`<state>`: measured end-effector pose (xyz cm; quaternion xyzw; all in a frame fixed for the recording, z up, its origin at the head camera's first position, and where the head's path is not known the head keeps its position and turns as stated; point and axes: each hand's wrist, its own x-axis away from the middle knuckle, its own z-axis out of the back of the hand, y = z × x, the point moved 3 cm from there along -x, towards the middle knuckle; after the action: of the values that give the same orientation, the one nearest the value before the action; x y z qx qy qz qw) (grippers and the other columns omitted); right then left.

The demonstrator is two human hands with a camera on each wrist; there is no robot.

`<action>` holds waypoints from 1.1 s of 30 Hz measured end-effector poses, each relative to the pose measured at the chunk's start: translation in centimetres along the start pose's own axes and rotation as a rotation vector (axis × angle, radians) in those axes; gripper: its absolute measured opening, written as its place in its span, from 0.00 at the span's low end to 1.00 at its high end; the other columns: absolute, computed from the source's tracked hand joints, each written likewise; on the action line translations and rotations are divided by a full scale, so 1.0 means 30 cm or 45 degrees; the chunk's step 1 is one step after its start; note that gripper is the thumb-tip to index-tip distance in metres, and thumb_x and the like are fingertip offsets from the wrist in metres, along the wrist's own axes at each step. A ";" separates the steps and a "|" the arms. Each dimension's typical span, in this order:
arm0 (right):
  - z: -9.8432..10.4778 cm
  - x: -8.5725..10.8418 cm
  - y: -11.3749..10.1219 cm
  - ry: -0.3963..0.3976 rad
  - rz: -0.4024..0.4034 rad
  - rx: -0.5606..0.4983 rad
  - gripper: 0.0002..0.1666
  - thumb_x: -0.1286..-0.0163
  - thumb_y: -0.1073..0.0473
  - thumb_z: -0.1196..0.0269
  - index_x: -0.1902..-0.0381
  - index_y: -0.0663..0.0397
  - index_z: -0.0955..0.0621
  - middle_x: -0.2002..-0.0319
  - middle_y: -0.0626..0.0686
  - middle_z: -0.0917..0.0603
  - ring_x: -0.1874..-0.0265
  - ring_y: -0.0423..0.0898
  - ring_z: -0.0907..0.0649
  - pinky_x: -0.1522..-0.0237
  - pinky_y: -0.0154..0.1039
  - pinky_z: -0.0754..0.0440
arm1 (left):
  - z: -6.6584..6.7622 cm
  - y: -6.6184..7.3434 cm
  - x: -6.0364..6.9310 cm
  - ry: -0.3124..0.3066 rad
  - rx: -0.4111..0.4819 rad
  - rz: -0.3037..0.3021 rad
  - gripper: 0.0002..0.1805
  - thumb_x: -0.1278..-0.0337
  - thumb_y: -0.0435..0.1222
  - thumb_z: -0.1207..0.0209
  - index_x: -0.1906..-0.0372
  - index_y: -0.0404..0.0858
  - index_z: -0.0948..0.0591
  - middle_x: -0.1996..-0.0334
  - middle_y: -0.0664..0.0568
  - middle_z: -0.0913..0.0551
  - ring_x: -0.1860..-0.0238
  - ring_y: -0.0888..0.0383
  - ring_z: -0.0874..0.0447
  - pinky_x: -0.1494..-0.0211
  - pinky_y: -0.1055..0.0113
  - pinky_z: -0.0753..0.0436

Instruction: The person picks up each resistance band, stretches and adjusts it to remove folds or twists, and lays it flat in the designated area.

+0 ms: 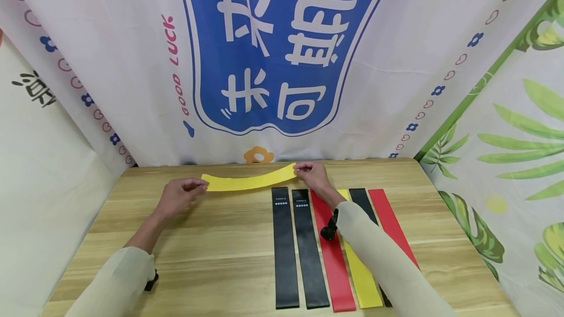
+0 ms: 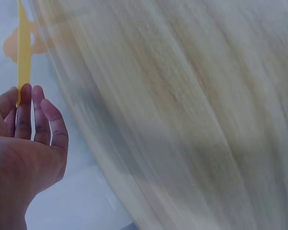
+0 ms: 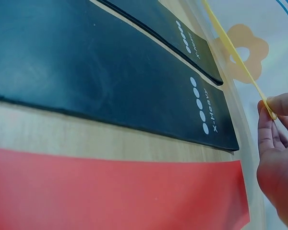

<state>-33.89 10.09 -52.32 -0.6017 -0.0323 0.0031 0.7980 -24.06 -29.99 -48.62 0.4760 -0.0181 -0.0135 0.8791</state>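
Observation:
A yellow resistance band (image 1: 248, 182) stretches between both hands near the back of the table, sagging slightly in the middle. At its left end the left hand (image 1: 182, 194) pinches it between thumb and fingertips. The right hand (image 1: 314, 176) pinches the other end, a little higher. In the left wrist view the band (image 2: 24, 52) appears edge-on above the fingers; in the right wrist view it (image 3: 235, 55) runs up from the thumb and forefinger. Under the right forearm lie two black bands (image 1: 286, 248) marked "X-Heavy" and a red band (image 1: 339, 273).
Further right lie another yellow band (image 1: 363, 278), a third black band (image 1: 363, 202) and a second red band (image 1: 392, 219), partly covered by the right sleeve. All rest side by side on the wooden table (image 1: 211, 258). A printed curtain (image 1: 145, 87) hangs behind its back edge.

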 end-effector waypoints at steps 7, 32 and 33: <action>0.005 0.006 -0.015 -0.009 0.004 -0.014 0.10 0.32 0.67 0.28 0.54 0.58 0.09 0.51 0.56 0.10 0.60 0.47 0.16 0.59 0.32 0.16 | -0.007 0.012 0.006 0.013 0.008 -0.014 0.14 0.28 0.35 0.34 0.44 0.33 0.12 0.54 0.37 0.10 0.56 0.46 0.11 0.59 0.63 0.11; 0.014 0.031 -0.055 -0.093 0.165 -0.125 0.12 0.32 0.69 0.29 0.51 0.61 0.10 0.47 0.58 0.11 0.58 0.47 0.17 0.60 0.30 0.16 | -0.021 0.057 0.076 -0.194 -0.016 -0.038 0.21 0.38 0.28 0.33 0.39 0.33 0.15 0.65 0.46 0.23 0.64 0.54 0.28 0.67 0.69 0.27; 0.014 0.030 -0.056 -0.095 0.170 -0.122 0.12 0.32 0.69 0.29 0.51 0.61 0.10 0.48 0.59 0.11 0.58 0.47 0.17 0.60 0.30 0.16 | -0.021 0.058 0.079 -0.195 -0.023 -0.051 0.21 0.38 0.28 0.33 0.39 0.32 0.15 0.65 0.46 0.23 0.64 0.54 0.28 0.67 0.69 0.27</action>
<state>-33.06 10.08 -50.55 -0.6394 -0.0221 0.0772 0.7646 -21.64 -28.60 -47.46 0.4658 -0.0758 -0.0678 0.8790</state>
